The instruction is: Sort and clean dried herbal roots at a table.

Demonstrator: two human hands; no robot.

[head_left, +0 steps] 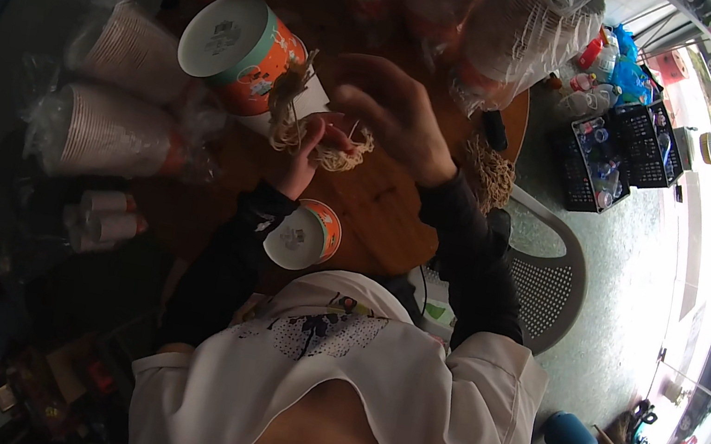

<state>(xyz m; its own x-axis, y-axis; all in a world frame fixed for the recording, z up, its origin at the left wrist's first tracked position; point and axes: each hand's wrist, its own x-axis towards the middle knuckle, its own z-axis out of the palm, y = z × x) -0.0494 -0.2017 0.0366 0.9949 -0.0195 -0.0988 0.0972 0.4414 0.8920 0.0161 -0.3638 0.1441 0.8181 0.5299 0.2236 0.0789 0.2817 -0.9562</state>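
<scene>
Beige string [343,158] lies in loops about the fingers of my left hand [301,156], which is closed on it over the wooden table. More strands hang beside the orange and green paper tub [275,63], which stands bottom up just beyond that hand. My right hand [397,116] is raised above and to the right of the string, fingers bent toward the left. Motion smears its fingertips, so whether they pinch a strand is unclear. A smaller orange paper tub [302,237], also bottom up, is close to my left forearm.
Stacks of paper tubs in clear plastic [111,134] line the left and far sides. A string hank [488,171] and a dark object [494,130] lie at the table's right edge. Beyond are a grey perforated chair [542,286] and black crates [586,162] of bottles.
</scene>
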